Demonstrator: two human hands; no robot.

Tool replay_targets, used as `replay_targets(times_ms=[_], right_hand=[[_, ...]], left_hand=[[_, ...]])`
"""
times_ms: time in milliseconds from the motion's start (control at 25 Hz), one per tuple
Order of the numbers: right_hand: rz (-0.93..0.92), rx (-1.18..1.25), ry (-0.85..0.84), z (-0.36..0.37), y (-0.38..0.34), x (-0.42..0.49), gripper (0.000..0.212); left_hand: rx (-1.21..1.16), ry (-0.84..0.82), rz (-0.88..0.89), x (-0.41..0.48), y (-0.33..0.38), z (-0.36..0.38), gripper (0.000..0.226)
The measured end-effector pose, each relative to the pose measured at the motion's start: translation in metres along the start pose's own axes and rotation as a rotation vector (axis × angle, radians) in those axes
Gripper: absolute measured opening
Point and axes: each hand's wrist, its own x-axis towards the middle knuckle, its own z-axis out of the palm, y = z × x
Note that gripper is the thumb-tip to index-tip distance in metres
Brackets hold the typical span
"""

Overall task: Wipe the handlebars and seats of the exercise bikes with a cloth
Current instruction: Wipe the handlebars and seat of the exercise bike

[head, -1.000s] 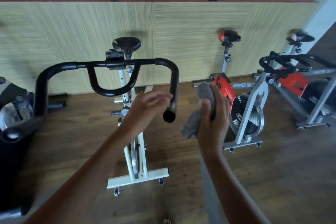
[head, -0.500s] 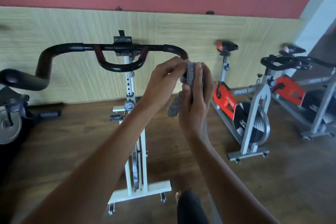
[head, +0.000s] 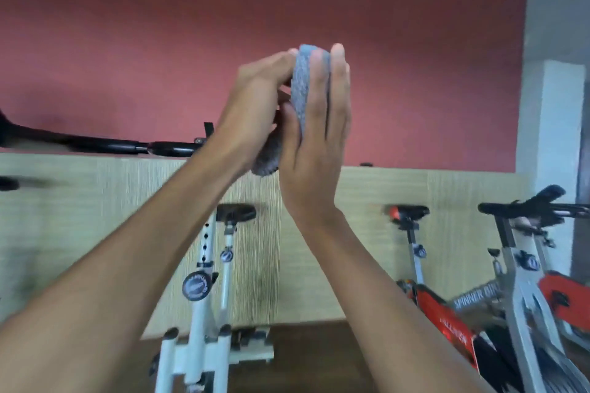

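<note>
A: Nearest item?
B: Both hands are raised at centre frame with the cloth (head: 303,86) sandwiched between them. The left hand (head: 255,105) has its fingers curled onto the cloth's left face. The right hand (head: 314,137) has its fingers straight up behind the cloth, and the thumb seems to pin the lower part to the palm.

A: Change over the last second?
B: A second ago the right hand alone held the cloth, low and beside the handlebar's near end, with the left hand reaching in. Half a second ago the left fingers had joined it. Now both hands are higher, pressing the cloth into a compact pad.

A: Any contact with a bike?
B: None. The handlebar (head: 127,147) runs in from centre left and passes behind the left wrist. The cloth is above it and apart from it.

A: Farther back?
B: The white bike's seat (head: 236,212) is below the hands. A red-and-black seat (head: 408,212) and another bike's bars (head: 536,204) sit at right. The frame is motion-blurred.

A: Meaning for the task?
B: My judgement is that the cloth is being refolded and wiping is paused. The near handlebar is the likely next surface. No seat shows any sign of being wiped yet.
</note>
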Motion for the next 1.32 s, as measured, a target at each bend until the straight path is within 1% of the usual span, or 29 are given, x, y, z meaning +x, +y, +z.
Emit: replay_targets(times_ms=[80,120,160,240,320,440,520,560,600,680,760,800,880,1000,1040,1120,1200,1280,1320], right_hand=[[-0.026,-0.144,0.046,-0.002,0.005,-0.004,0.046],[-0.062,-0.199,0.068,-0.004,0.009,-0.005,0.046],[-0.097,-0.205,0.076,-0.005,0.012,-0.006,0.046],[-0.115,-0.129,0.075,-0.005,0.014,-0.007,0.046],[-0.124,-0.056,0.104,0.0,0.013,-0.012,0.046],[-0.141,-0.084,0.166,0.015,0.017,-0.016,0.043],[-0.245,-0.077,0.209,0.023,0.027,-0.016,0.04],[-0.311,-0.076,0.244,0.026,0.035,-0.017,0.038],[-0.36,-0.082,0.265,0.028,0.044,-0.017,0.036],[-0.42,-0.104,0.277,0.031,0.059,-0.023,0.035],[-0.453,-0.128,0.268,0.035,0.073,-0.035,0.04],[-0.464,-0.125,0.256,0.038,0.08,-0.04,0.042],[-0.484,-0.105,0.24,0.044,0.09,-0.047,0.043],[-0.5,-0.059,0.257,0.05,0.102,-0.055,0.041],[-0.519,-0.047,0.265,0.052,0.106,-0.057,0.039],[-0.577,-0.036,0.294,0.057,0.118,-0.059,0.039],[-0.619,-0.017,0.328,0.065,0.131,-0.061,0.048],[-0.634,0.003,0.373,0.073,0.142,-0.062,0.059],[-0.635,0.011,0.39,0.077,0.149,-0.063,0.063]], left_hand=[[0.026,0.014,0.046,0.003,-0.006,-0.002,0.036],[0.02,0.007,0.061,0.005,-0.009,-0.004,0.034],[-0.009,-0.007,0.083,0.006,-0.012,-0.007,0.032],[-0.096,-0.019,0.108,0.004,-0.021,-0.01,0.033],[-0.19,-0.004,0.123,-0.002,-0.031,-0.008,0.042],[-0.316,-0.035,0.152,-0.012,-0.047,-0.006,0.058],[-0.332,-0.081,0.2,-0.017,-0.055,-0.007,0.05],[-0.278,-0.075,0.243,-0.018,-0.06,-0.01,0.044],[-0.147,-0.031,0.303,-0.018,-0.068,-0.013,0.039],[0.271,0.152,0.445,-0.016,-0.094,-0.026,0.029],[0.693,0.34,0.544,-0.018,-0.133,-0.045,0.024],[0.853,0.382,0.585,-0.02,-0.155,-0.054,0.024],[1.072,0.366,0.67,-0.023,-0.192,-0.068,0.025],[1.245,0.304,0.786,-0.026,-0.229,-0.074,0.025],[1.269,0.306,0.772,-0.025,-0.238,-0.075,0.024],[1.285,0.354,0.652,-0.021,-0.254,-0.077,0.026],[1.308,0.423,0.532,-0.014,-0.272,-0.079,0.043],[1.374,0.413,0.489,-0.009,-0.291,-0.08,0.065],[1.408,0.397,0.478,-0.006,-0.298,-0.08,0.073]])
